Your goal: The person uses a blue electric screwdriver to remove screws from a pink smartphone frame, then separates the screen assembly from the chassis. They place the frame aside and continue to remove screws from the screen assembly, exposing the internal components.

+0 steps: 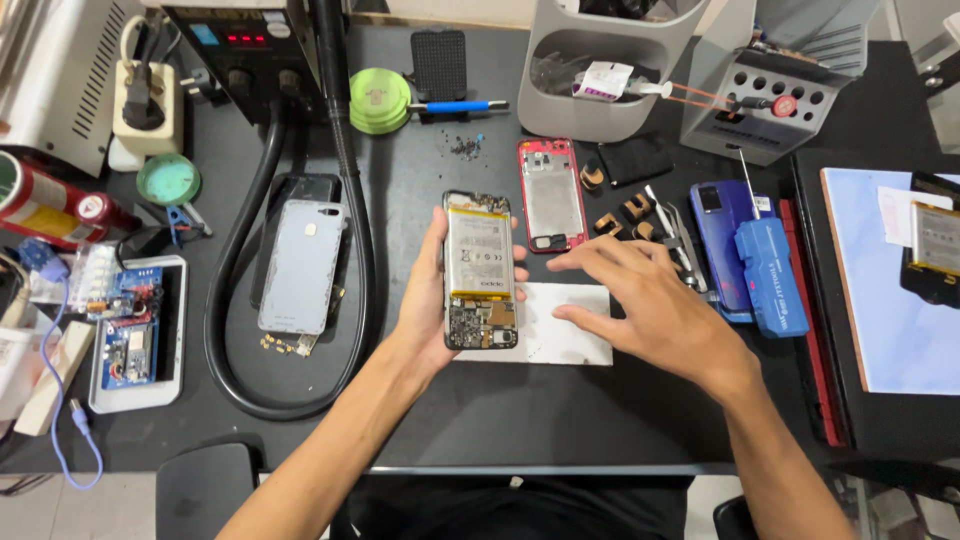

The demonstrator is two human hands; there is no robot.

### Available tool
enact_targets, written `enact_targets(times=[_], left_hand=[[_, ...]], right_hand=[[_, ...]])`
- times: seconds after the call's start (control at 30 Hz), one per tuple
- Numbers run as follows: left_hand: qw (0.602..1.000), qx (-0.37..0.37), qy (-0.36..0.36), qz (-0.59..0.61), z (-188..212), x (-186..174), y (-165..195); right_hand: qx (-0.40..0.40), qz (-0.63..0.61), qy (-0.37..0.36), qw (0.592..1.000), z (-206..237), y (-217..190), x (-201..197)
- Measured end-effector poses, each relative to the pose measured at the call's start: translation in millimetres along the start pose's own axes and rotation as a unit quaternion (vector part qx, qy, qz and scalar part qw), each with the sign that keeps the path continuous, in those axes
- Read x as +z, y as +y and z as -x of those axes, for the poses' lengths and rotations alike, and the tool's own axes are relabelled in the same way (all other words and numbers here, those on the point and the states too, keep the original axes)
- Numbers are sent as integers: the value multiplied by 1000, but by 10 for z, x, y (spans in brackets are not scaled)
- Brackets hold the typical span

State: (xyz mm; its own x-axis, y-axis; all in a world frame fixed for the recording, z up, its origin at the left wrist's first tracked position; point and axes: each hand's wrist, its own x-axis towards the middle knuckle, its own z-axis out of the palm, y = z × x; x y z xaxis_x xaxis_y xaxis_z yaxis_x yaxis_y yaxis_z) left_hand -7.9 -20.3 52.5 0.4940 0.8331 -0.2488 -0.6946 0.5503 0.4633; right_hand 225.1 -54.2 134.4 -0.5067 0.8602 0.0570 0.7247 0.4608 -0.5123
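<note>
My left hand (pixel 425 300) holds an opened phone (pixel 480 270) upright above the dark table, its pale battery and bare circuit board facing me. My right hand (pixel 645 300) hovers flat just right of the phone, fingers spread and holding nothing, over a white sheet (pixel 560 335). A red phone frame (pixel 551 195) lies behind the phone. Several small brown parts (pixel 625 215) and metal tweezers (pixel 680 235) lie just beyond my right fingertips.
A grey phone back cover (pixel 300 265) lies at left inside a loop of black hose (pixel 225 300). A blue phone and blue tool (pixel 765 275) sit at right, grey organisers (pixel 610 80) behind, a circuit board tray (pixel 135 330) far left, loose screws (pixel 465 148).
</note>
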Motion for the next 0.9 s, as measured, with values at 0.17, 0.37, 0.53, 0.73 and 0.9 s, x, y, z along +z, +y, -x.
enact_targets(times=[0.17,0.37,0.53,0.73,0.9], left_hand=[[998,0,41,-45,36,14,31],[994,33,65,-77,125,130,168],[991,61,78,-93,163,209,202],[980,158,62,-107,208,292,159],[978,181,86,-59,249,284,54]], right_hand=[[-76,-28,56,995,-73,-244,17],[-136,1,151,979,-90,-427,213],[-131,1,168,977,-86,-426,259],[121,-288,96,945,-69,-364,444],[170,-532,-24,829,-118,-253,692]])
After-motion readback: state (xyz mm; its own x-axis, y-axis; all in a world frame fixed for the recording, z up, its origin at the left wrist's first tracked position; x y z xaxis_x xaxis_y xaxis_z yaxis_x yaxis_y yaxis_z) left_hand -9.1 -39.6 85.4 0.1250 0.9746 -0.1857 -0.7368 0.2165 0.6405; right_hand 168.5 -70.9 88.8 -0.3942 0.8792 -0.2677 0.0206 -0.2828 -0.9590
